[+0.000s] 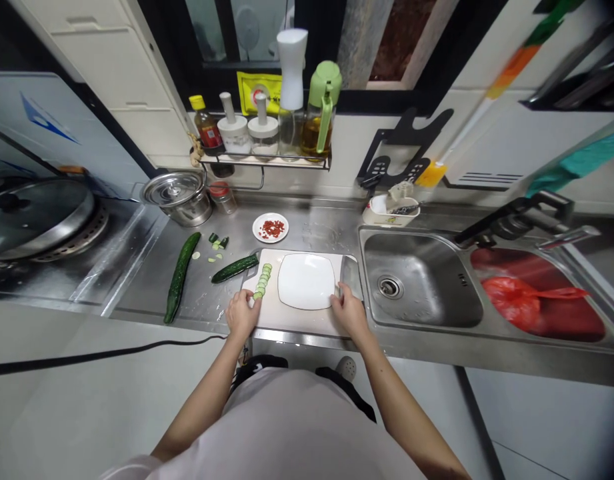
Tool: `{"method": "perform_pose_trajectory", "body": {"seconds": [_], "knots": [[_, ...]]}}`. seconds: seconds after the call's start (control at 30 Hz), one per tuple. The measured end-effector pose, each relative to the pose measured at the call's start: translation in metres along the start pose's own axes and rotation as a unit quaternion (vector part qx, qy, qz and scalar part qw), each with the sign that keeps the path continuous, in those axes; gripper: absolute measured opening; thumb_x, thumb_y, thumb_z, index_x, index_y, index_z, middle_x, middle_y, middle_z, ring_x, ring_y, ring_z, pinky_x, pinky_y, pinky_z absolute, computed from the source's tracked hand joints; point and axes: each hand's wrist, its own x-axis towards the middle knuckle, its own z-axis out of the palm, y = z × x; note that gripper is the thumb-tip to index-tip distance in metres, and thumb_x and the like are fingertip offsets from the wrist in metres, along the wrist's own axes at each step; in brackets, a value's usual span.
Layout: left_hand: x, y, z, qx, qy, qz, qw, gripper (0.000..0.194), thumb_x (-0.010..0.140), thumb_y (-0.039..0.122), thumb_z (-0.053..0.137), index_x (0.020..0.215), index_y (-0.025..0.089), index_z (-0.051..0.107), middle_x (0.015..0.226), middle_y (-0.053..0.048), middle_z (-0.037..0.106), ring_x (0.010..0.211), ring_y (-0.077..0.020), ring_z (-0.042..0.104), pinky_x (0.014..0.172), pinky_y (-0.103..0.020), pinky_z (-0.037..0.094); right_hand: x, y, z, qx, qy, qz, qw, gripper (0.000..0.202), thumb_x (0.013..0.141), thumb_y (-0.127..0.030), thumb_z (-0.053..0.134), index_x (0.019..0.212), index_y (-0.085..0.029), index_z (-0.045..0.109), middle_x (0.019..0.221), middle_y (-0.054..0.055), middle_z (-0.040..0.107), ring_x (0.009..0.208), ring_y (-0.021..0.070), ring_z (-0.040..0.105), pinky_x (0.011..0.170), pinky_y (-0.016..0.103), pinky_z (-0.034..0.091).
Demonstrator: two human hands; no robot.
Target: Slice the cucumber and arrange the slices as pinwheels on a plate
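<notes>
A white plate point(306, 282) rests on the pale cutting board point(281, 321). Left of it lies a row of overlapping cucumber slices point(263, 280). My left hand point(243, 313) is closed at the near end of that row, its fingertips touching the lowest slice. My right hand point(350, 311) has its fingers pinched at the plate's right edge. A knife point(349, 272) lies along the board's right side, just beyond my right hand. One cut cucumber point(235, 269) touches the board's left edge; a whole cucumber point(182, 277) lies farther left.
Cucumber scraps point(217, 244) lie behind the cut cucumber. A small plate of red pieces point(271, 228) stands behind the board. The sink point(421, 280) is at the right, a steel pot point(179, 197) at the back left. A rack point(267, 161) holds bottles and jars above the counter.
</notes>
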Motion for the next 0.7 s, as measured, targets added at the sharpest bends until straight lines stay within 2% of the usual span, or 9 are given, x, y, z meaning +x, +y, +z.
{"method": "perform_pose_trajectory", "body": {"seconds": [0.1,0.17,0.27,0.33,0.43,0.53,0.7], "knots": [[0.000,-0.001,0.002,-0.081,0.005,-0.024,0.996,0.016,0.082,0.034,0.060,0.092,0.022,0.062,0.087,-0.003,0.067,0.083,-0.0198,0.061,0.073,-0.028,0.040,-0.003,0.000,0.000,0.004,-0.002,-0.003,1.000,0.048,0.091,-0.031,0.046,0.134,-0.012,0.051,0.076,0.004,0.065,0.073,0.0200,0.060,0.067,0.026,0.037],[0.001,0.002,0.004,-0.173,0.000,-0.047,0.984,0.016,0.081,0.035,0.061,0.088,0.021,0.061,0.080,-0.001,0.066,0.074,-0.0164,0.060,0.069,-0.026,0.041,-0.005,-0.003,-0.002,0.018,-0.001,-0.011,1.000,0.042,0.091,-0.031,0.045,0.128,-0.013,0.056,0.074,0.003,0.065,0.071,0.0192,0.059,0.066,0.026,0.037],[0.003,0.013,0.003,-0.338,-0.029,-0.061,0.939,0.027,0.075,0.043,0.066,0.085,0.018,0.059,0.072,0.000,0.063,0.068,-0.0136,0.060,0.067,-0.025,0.044,-0.007,-0.017,-0.006,0.065,-0.005,-0.038,0.997,0.032,0.090,-0.031,0.046,0.112,-0.016,0.064,0.071,0.002,0.064,0.068,0.0174,0.058,0.064,0.025,0.037],[0.004,0.028,0.000,-0.412,-0.061,-0.048,0.908,0.036,0.071,0.050,0.068,0.085,0.018,0.059,0.071,-0.001,0.063,0.069,-0.0133,0.060,0.068,-0.025,0.045,-0.007,-0.034,-0.010,0.116,-0.013,-0.072,0.991,0.027,0.089,-0.030,0.047,0.104,-0.018,0.066,0.072,0.001,0.064,0.067,0.0158,0.058,0.065,0.024,0.039],[0.001,0.056,-0.008,-0.462,-0.102,-0.012,0.881,0.042,0.066,0.053,0.070,0.084,0.018,0.058,0.072,-0.001,0.062,0.069,-0.0125,0.059,0.069,-0.025,0.045,-0.005,-0.062,-0.013,0.200,-0.027,-0.119,0.972,0.024,0.087,-0.031,0.050,0.099,-0.019,0.066,0.077,0.001,0.065,0.068,0.0141,0.057,0.067,0.023,0.042],[-0.005,0.083,-0.017,-0.501,-0.130,0.024,0.855,0.038,0.064,0.047,0.074,0.083,0.018,0.058,0.071,0.001,0.060,0.067,-0.0105,0.057,0.067,-0.023,0.044,0.002,-0.083,-0.014,0.277,-0.040,-0.157,0.947,0.023,0.085,-0.032,0.052,0.099,-0.019,0.065,0.082,0.001,0.066,0.075,0.0140,0.059,0.073,0.024,0.045],[-0.014,0.106,-0.027,-0.524,-0.138,0.057,0.839,0.037,0.061,0.041,0.079,0.081,0.017,0.060,0.071,0.002,0.059,0.064,-0.0086,0.053,0.063,-0.021,0.041,0.011,-0.087,-0.012,0.347,-0.051,-0.170,0.921,0.014,0.083,-0.031,0.055,0.083,-0.019,0.063,0.077,0.001,0.066,0.073,0.0146,0.059,0.072,0.026,0.046]]}}
